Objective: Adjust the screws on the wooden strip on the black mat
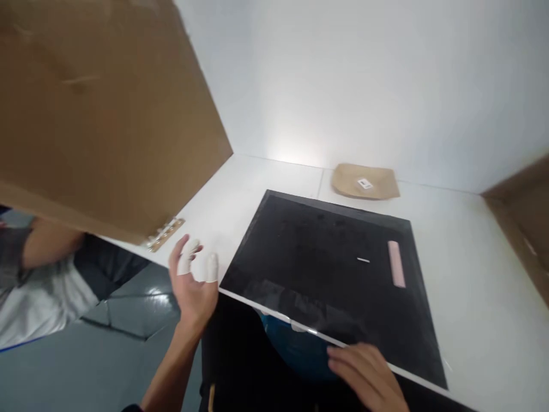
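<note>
My left hand (193,280) hovers at the left front corner of a black mat (326,269) on a white table (472,286). Its fingers are spread, white finger cots cover two fingertips, and it holds nothing. My right hand (364,372) rests flat on the front edge of the mat, fingers together, nothing gripped. On the mat lie a small pink bar (396,263) at the right and a thin white sliver (363,260) beside it.
A brown paper pouch (364,181) with a white label lies at the back by the wall. Cardboard partitions stand at left (98,114) and right (523,223). A metal strip (165,234) sits under the left partition. Another person's arm (38,252) shows at far left.
</note>
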`<act>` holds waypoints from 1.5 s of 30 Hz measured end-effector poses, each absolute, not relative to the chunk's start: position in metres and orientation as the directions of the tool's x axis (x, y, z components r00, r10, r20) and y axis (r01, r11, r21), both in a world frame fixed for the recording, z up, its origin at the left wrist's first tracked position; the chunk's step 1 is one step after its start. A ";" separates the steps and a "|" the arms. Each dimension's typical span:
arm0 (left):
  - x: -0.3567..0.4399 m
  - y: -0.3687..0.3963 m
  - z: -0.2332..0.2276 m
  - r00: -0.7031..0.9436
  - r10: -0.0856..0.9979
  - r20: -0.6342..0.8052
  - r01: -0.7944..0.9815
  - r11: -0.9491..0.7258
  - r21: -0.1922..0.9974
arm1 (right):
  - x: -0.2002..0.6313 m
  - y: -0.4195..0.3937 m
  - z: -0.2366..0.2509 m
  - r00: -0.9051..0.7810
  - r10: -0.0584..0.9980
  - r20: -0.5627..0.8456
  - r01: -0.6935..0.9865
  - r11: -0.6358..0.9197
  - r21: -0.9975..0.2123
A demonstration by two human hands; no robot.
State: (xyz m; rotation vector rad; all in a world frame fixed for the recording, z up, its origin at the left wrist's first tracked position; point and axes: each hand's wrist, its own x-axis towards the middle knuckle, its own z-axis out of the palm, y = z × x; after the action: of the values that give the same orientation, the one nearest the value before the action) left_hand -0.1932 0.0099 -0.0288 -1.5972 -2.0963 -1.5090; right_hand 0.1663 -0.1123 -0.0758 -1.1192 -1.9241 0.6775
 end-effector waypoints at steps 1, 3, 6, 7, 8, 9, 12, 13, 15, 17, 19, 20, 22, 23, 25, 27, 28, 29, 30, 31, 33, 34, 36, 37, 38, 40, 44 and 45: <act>-0.214 0.000 -0.034 -0.569 0.584 0.579 0.760 0.106 0.641 | 0.164 -0.082 -0.060 -0.408 0.802 0.436 0.452 0.592 -0.667; -0.261 -0.014 -0.044 -0.734 0.503 0.455 0.660 0.372 0.653 | 0.162 -0.026 -0.035 -0.557 0.708 0.433 0.488 0.701 -0.520; -0.328 -0.021 -0.056 -0.824 0.502 0.264 0.534 0.531 0.658 | 0.155 0.032 -0.024 -0.615 0.667 0.421 0.534 0.745 -0.400; -0.345 -0.020 -0.059 -0.829 0.503 0.245 0.523 0.542 0.658 | 0.152 0.043 -0.027 -0.621 0.665 0.415 0.535 0.746 -0.396; -0.360 -0.018 -0.061 -0.830 0.506 0.235 0.520 0.545 0.658 | 0.150 0.050 -0.032 -0.626 0.666 0.405 0.531 0.745 -0.404; -0.371 -0.015 -0.063 -0.827 0.518 0.218 0.515 0.543 0.663 | 0.148 0.053 -0.038 -0.632 0.667 0.394 0.523 0.743 -0.419; -0.386 -0.009 -0.069 -0.819 0.552 0.156 0.479 0.507 0.717 | 0.141 0.050 -0.051 -0.651 0.667 0.364 0.486 0.734 -0.475; -0.387 -0.009 -0.071 -0.820 0.553 0.150 0.463 0.487 0.741 | 0.138 0.047 -0.050 -0.659 0.666 0.349 0.473 0.728 -0.496; -0.382 -0.016 -0.079 -0.828 0.541 0.144 0.422 0.436 0.795 | 0.126 0.047 -0.041 -0.692 0.656 0.303 0.446 0.717 -0.536; -0.368 -0.030 -0.090 -0.847 0.518 0.118 0.352 0.379 0.856 | 0.102 0.058 -0.025 -0.750 0.614 0.245 0.412 0.724 -0.554; -0.347 -0.048 -0.104 -0.864 0.499 0.061 0.250 0.322 0.913 | 0.062 0.083 -0.009 -0.827 0.529 0.190 0.364 0.762 -0.536; -0.334 -0.057 -0.111 -0.868 0.495 0.024 0.197 0.300 0.933 | 0.036 0.100 -0.005 -0.866 0.480 0.136 0.352 0.781 -0.515; -0.304 -0.075 -0.126 -0.861 0.506 -0.048 0.103 0.266 0.958 | -0.023 0.140 -0.004 -0.924 0.379 0.059 0.322 0.850 -0.418; -0.289 -0.084 -0.133 -0.857 0.509 -0.080 0.061 0.254 0.965 | -0.055 0.160 -0.008 -0.936 0.352 0.020 0.323 0.879 -0.350; -0.260 -0.100 -0.143 -0.850 0.510 -0.131 -0.005 0.242 0.970 | -0.116 0.193 -0.018 -0.947 0.322 0.006 0.303 0.897 -0.322; -0.235 -0.117 -0.148 -0.841 0.513 -0.168 -0.045 0.244 0.969 | -0.167 0.215 -0.030 -0.946 0.323 0.010 0.302 0.896 -0.326; -0.226 -0.124 -0.148 -0.834 0.520 -0.183 -0.056 0.250 0.967 | -0.187 0.221 -0.036 -0.942 0.336 0.014 0.312 0.889 -0.335; -0.218 -0.131 -0.147 -0.824 0.532 -0.198 -0.065 0.258 0.964 | -0.204 0.225 -0.041 -0.936 0.352 0.020 0.324 0.880 -0.347; -0.212 -0.137 -0.145 -0.799 0.561 -0.218 -0.072 0.270 0.960 | -0.217 0.228 -0.045 -0.929 0.369 0.026 0.335 0.870 -0.363; -0.207 -0.142 -0.143 -0.774 0.583 -0.249 -0.085 0.293 0.952 | -0.226 0.229 -0.049 -0.923 0.383 0.032 0.343 0.859 -0.380; -0.203 -0.146 -0.137 -0.732 0.593 -0.335 -0.136 0.355 0.925 | -0.238 0.231 -0.054 -0.911 0.410 0.046 0.356 0.837 -0.416; -0.203 -0.145 -0.135 -0.715 0.584 -0.384 -0.166 0.392 0.905 | -0.241 0.232 -0.056 -0.905 0.422 0.053 0.360 0.827 -0.433; -0.205 -0.141 -0.131 -0.688 0.558 -0.463 -0.216 0.452 0.865 | -0.243 0.235 -0.058 -0.899 0.433 0.065 0.358 0.813 -0.459; -0.206 -0.138 -0.129 -0.680 0.549 -0.486 -0.229 0.470 0.852 | -0.242 0.237 -0.058 -0.900 0.430 0.072 0.350 0.812 -0.468; -0.208 -0.134 -0.129 -0.677 0.544 -0.496 -0.234 0.480 0.845 | -0.240 0.239 -0.058 -0.904 0.419 0.082 0.334 0.815 -0.474; -0.212 -0.128 -0.129 -0.682 0.546 -0.486 -0.219 0.482 0.848 | -0.234 0.243 -0.059 -0.914 0.388 0.117 0.291 0.829 -0.477; -0.216 -0.121 -0.132 -0.731 0.528 -0.433 -0.162 0.481 0.861 | -0.207 0.250 -0.064 -0.906 0.361 0.220 0.224 0.852 -0.474; -0.217 -0.121 -0.133 -0.744 0.519 -0.421 -0.153 0.481 0.863 | -0.196 0.251 -0.064 -0.901 0.363 0.238 0.217 0.852 -0.477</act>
State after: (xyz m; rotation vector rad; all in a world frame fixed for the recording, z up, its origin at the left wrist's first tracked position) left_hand -0.2169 -0.1205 -0.1330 -0.4717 -3.2218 -2.0206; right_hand -0.1961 0.2509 -0.0645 -0.4362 -2.7075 0.6437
